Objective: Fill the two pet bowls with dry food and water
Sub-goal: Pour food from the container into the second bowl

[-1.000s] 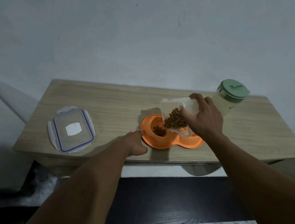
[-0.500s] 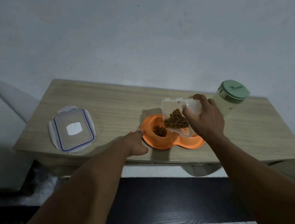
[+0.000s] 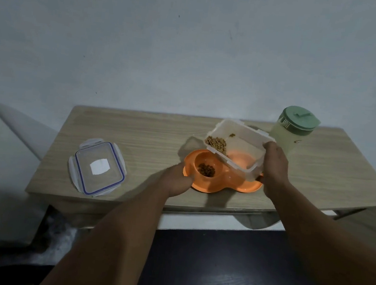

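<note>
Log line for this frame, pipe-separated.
left hand touches orange double bowl rim | right hand holds food container above it | kibble in left well | right well partly hidden, no water seen | pitcher lidded

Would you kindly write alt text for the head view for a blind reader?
A right hand holds a clear container of kibble tilted over an orange double pet bowl, some kibble in its left well; the left hand touches its rim. A green-lidded pitcher and a lid sit on the table.
</note>
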Action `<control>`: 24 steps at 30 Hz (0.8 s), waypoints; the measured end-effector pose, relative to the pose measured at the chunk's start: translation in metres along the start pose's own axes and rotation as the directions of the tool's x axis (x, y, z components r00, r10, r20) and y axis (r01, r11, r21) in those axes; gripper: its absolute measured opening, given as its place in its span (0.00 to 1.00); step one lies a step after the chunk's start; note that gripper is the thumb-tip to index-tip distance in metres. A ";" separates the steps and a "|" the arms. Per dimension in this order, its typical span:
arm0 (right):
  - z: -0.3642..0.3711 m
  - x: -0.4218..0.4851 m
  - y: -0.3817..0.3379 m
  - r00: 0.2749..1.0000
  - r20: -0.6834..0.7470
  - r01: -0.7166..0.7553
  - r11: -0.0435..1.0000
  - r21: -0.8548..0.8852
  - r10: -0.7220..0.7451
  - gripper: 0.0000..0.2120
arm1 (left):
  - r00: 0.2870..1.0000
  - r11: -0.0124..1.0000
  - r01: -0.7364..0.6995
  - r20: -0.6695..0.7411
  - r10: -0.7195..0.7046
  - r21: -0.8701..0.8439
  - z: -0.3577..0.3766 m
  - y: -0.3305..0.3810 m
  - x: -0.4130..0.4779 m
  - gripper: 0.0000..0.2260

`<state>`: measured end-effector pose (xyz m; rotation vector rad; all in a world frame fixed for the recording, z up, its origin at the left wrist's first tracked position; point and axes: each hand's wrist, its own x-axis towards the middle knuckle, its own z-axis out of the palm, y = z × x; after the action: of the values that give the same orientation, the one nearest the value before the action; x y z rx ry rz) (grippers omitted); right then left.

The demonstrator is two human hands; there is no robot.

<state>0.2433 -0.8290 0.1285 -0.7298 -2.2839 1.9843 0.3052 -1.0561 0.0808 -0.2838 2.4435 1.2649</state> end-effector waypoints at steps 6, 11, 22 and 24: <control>0.039 -0.022 0.019 0.945 0.247 -0.288 0.906 0.310 0.216 0.16 | 0.970 0.955 0.018 -0.227 -0.089 -0.297 -0.024 0.014 -0.004 0.40; 0.083 -0.052 0.023 0.879 0.421 -0.373 0.872 0.316 0.224 0.17 | 0.961 0.904 0.016 -0.244 -0.133 -0.427 -0.055 0.016 -0.014 0.28; 0.142 -0.079 0.035 0.856 0.506 0.329 0.864 -0.381 -0.102 0.22 | 0.850 0.977 0.066 -0.501 -0.162 -0.203 -0.114 -0.041 -0.022 0.10; 0.148 -0.080 0.042 0.839 0.514 0.457 0.747 -0.483 -0.180 0.23 | 0.856 0.986 0.076 -0.498 -0.140 -0.147 -0.111 -0.051 -0.015 0.14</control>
<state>0.2807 -0.9917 0.0833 0.1820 -3.0720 1.3596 0.3107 -1.1761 0.1077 -0.8813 2.7223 1.4337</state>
